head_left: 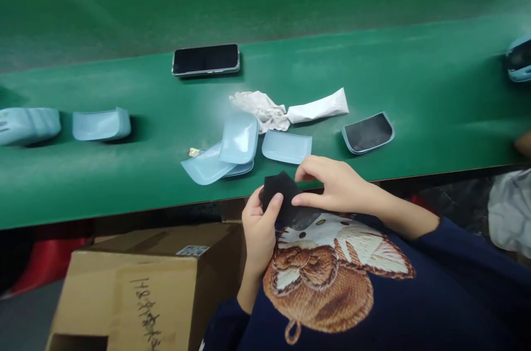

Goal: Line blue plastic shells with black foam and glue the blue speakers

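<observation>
My left hand (259, 229) grips a black foam pad (279, 190) from below, with the thumb across its face. My right hand (334, 185) pinches the pad's right side between thumb and fingertips. Just beyond my fingers lies a pale blue plastic shell (286, 146). A stack of similar shells (215, 160) sits to its left. Another shell with a dark lining (367, 132) lies further right. Crumpled white cloth (259, 110) and a white folded strip (317, 106) lie behind them.
A black smartphone (206, 59) lies on the green workbench (373, 63). Two larger pale blue shells (102, 124) stand at the left. A cardboard box (141, 284) sits below the bench edge at the left. A blue object (518, 58) and part of another person's hand (523, 143) show at the right edge.
</observation>
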Tool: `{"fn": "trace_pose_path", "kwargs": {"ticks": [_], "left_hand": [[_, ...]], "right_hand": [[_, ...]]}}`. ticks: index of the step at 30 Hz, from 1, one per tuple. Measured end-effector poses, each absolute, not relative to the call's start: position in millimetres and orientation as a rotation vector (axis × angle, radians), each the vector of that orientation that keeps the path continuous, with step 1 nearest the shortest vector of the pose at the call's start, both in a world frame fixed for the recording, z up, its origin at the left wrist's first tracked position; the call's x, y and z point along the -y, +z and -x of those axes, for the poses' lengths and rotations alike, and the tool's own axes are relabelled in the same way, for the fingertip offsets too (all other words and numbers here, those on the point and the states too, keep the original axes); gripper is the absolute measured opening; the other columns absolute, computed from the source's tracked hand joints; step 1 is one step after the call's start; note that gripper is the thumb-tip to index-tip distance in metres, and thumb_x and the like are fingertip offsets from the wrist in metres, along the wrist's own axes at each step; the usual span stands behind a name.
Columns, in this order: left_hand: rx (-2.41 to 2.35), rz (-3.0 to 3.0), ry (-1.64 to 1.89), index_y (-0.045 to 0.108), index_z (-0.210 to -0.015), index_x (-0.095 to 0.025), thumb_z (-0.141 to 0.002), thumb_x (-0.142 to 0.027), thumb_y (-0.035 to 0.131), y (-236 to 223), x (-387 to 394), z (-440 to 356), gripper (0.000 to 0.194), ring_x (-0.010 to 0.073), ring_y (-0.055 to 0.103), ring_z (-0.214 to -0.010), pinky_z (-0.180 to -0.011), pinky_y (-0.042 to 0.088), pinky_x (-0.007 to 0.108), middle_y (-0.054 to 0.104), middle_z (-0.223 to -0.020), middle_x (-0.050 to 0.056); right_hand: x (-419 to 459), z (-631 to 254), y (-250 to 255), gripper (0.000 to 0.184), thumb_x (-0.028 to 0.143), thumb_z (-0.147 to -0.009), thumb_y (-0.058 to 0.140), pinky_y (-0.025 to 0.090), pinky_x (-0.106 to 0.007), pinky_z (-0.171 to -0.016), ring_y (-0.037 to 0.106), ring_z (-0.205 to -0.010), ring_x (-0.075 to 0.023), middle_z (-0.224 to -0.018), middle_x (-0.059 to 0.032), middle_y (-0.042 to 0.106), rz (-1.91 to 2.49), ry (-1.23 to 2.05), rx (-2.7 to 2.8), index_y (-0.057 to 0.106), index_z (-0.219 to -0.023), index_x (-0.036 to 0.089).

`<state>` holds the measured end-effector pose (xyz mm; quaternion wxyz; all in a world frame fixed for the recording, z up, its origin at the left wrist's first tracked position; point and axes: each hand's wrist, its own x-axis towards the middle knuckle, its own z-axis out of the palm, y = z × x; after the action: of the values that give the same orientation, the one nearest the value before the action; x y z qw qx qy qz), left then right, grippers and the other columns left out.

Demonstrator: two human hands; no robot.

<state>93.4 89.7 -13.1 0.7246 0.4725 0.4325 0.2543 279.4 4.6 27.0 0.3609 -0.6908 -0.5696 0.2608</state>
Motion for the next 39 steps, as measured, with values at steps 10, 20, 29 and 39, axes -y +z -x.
{"fn": "trace_pose_path", "kwargs": {"ticks": [10,20,29,39], "left_hand": [[-0.892,-0.800,0.590,0.079,-0.101,-0.020,-0.071,-0.041,0.089,-18.5,-98.2,-89.4,0.038,0.0219,0.075,-0.089,-0.084,0.061,0.032,0.080,-0.097,0.007],[-0.932,-0.711,0.676,0.076,-0.102,-0.021,-0.077,-0.042,0.085,-25.1,-105.9,-78.4,0.034,0.0186,0.076,-0.087,-0.089,0.061,0.032,0.080,-0.095,0.006],[-0.912,-0.758,0.573,0.074,-0.112,-0.022,-0.080,-0.042,0.082,-29.7,-106.0,-89.6,0.039,0.0231,0.075,-0.100,-0.088,0.061,0.033,0.078,-0.111,0.010],[-0.858,-0.817,0.400,0.078,-0.109,-0.022,-0.076,-0.042,0.084,-25.0,-102.8,-107.3,0.038,0.0208,0.073,-0.097,-0.075,0.062,0.026,0.054,-0.152,0.012]], "right_hand": [[-16.9,-284.8,27.2,0.016,0.031,-0.096,0.061,0.042,-0.023,-0.064,0.059,-0.072,-0.0126,-0.079,0.0007,0.067,1.745,0.683,1.108,0.064,-0.086,0.019],[-29.9,-304.0,16.7,0.027,0.033,-0.103,0.041,0.045,-0.036,-0.082,0.064,-0.090,-0.0253,-0.093,-0.0104,0.071,2.058,0.669,1.791,0.063,-0.099,0.018],[8.3,-299.8,30.9,0.022,0.035,-0.102,0.048,0.045,-0.031,-0.072,0.066,-0.080,-0.0203,-0.093,-0.0060,0.073,2.041,0.704,1.651,0.064,-0.099,0.021],[-21.4,-308.7,26.2,0.027,0.042,-0.093,0.056,0.032,-0.026,-0.055,0.047,-0.058,-0.0115,-0.065,0.0043,0.055,2.020,0.749,0.890,0.056,-0.075,0.020]]}}
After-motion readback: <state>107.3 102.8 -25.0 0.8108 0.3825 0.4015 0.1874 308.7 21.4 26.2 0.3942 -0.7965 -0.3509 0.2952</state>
